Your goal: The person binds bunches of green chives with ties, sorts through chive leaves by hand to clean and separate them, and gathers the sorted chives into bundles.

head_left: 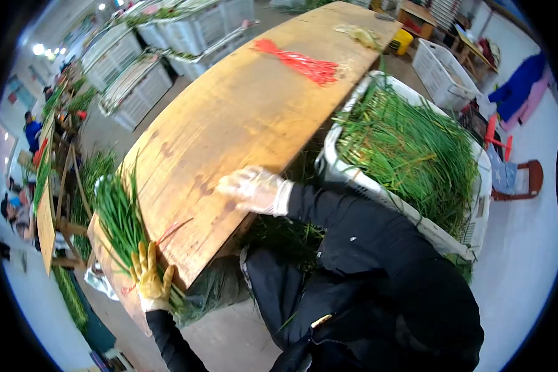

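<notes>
A bundle of long green chives (119, 208) lies at the near left end of the wooden table, leaves pointing away from me. My left hand (147, 276), in a yellowed glove, rests on the stem end with its fingers spread and stretched out. A thin red tie (172, 232) sticks out beside the bundle on the table. Over the table's right edge is my right hand (251, 189), in a whitish glove. Its fingers point left and are blurred, so their closure is unclear; nothing shows in them.
The long wooden table (229, 93) carries a bunch of red ties (297, 62) and a pale glove (358, 35) farther off. To my right stands a white crate (409, 223) heaped with loose greens (409, 155). Several white crates (136, 90) stand beyond the table; people work at far left.
</notes>
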`<act>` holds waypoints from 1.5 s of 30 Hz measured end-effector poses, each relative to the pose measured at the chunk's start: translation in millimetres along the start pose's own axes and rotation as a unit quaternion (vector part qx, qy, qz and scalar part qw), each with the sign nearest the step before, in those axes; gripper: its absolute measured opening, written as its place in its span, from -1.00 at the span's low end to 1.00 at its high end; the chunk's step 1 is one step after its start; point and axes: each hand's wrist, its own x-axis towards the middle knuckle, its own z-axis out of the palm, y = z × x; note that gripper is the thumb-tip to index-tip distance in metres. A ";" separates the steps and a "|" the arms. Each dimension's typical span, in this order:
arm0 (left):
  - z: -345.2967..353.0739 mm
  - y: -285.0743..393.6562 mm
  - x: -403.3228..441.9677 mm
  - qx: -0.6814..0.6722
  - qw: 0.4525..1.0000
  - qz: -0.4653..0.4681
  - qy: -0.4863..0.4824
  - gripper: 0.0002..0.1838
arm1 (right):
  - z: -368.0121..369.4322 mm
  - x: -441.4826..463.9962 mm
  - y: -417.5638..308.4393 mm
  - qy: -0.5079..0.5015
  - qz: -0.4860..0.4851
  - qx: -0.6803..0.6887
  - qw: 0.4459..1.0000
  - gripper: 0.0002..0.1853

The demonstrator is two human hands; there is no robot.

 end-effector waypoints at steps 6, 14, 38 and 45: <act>-10.6 27.8 -4.0 0.143 0.988 -0.001 0.061 -0.23 | -66.6 -126.9 83.7 0.042 0.116 -0.034 0.992 -0.55; -25.0 183.3 33.4 -0.146 0.948 0.274 0.064 -0.37 | -149.8 -356.5 83.8 -0.042 0.529 -0.083 0.843 -0.10; 89.0 497.4 102.7 -0.217 0.902 0.373 -0.007 -0.72 | -152.0 -320.4 347.6 -0.219 0.631 -0.147 0.730 0.24; 88.0 498.2 103.8 -0.254 0.890 0.378 0.002 -0.79 | -150.7 -312.5 337.1 -0.265 0.654 -0.162 0.690 0.18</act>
